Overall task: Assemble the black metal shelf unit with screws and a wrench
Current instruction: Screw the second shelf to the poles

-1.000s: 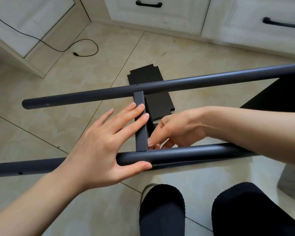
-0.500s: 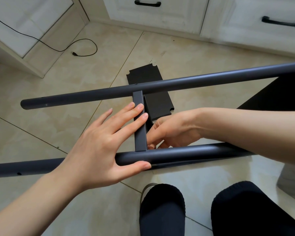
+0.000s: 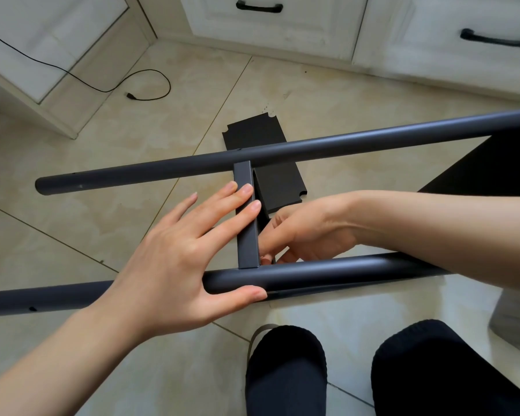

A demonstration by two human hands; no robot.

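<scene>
Two long dark metal tubes lie across the view, the far tube (image 3: pixel 162 169) and the near tube (image 3: pixel 327 273). A short square crossbar (image 3: pixel 243 178) joins them. My left hand (image 3: pixel 174 259) presses straight fingers on the crossbar, and its thumb lies along the near tube. My right hand (image 3: pixel 309 232) reaches in from the right. Its fingertips are curled and pinch a small fastener where the crossbar meets the near tube. The crossbar hides most of the fastener. No wrench is in view.
A flat black plate (image 3: pixel 252 133) lies on the tiled floor under the frame. A large black panel (image 3: pixel 493 163) sits at the right. White cabinets (image 3: pixel 282 34) line the back, with a black cable (image 3: pixel 150 85) on the floor. My feet in black socks (image 3: pixel 285 370) are below.
My right hand's fingers have shifted slightly at the crossbar joint. My left hand and the frame have stayed in place.
</scene>
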